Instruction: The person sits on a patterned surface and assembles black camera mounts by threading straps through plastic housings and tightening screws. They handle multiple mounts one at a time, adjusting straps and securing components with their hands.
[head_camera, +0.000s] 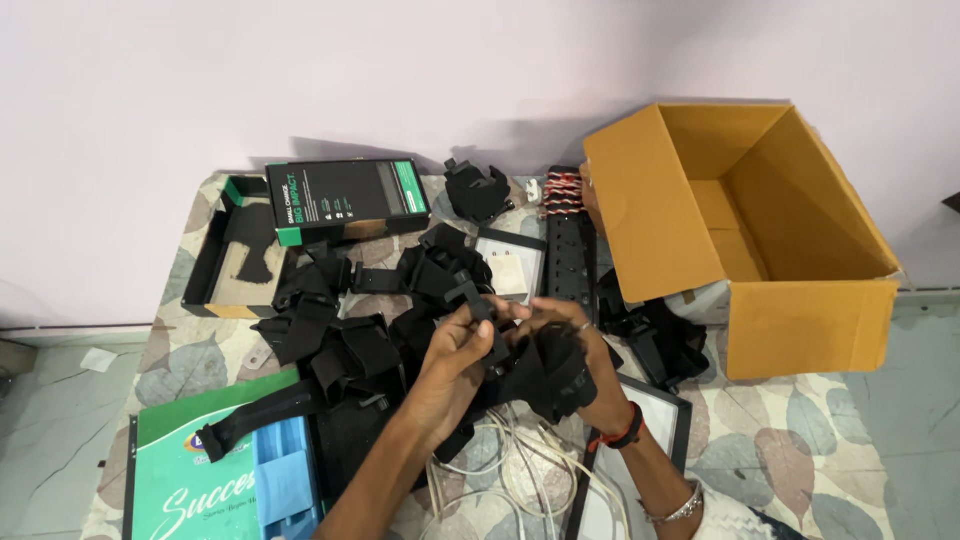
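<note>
1. One tabletop (800, 440) with a leaf-patterned cover carries everything; it stands against a pale wall.
2. One open cardboard box (740, 235) lies on its side at the right end of the tabletop, its opening turned up and toward the wall. All places below are told from this box.
3. One green book (190, 480) lies far left of the cardboard box at the near edge, with one light blue plastic piece (283, 480) resting on it.
4. Two black carton parts sit far left of the cardboard box near the wall: one open tray (232, 250) and one lid with green trim (345, 200).
5. One heap of black straps (340, 340) spreads left of the cardboard box, mid-table.
6. One black power strip (572, 245) lies just left of the cardboard box, with one bundle of red-and-white wire (563, 190) at its far end.
7. One coil of white cable (520, 475) lies left of and nearer than the cardboard box.
8. Two hands meet left of the cardboard box's near corner. The left hand (450, 365) pinches a small black buckle (476, 300); the right hand (570, 345) is curled around the attached black strap bundle (545, 375).
</note>
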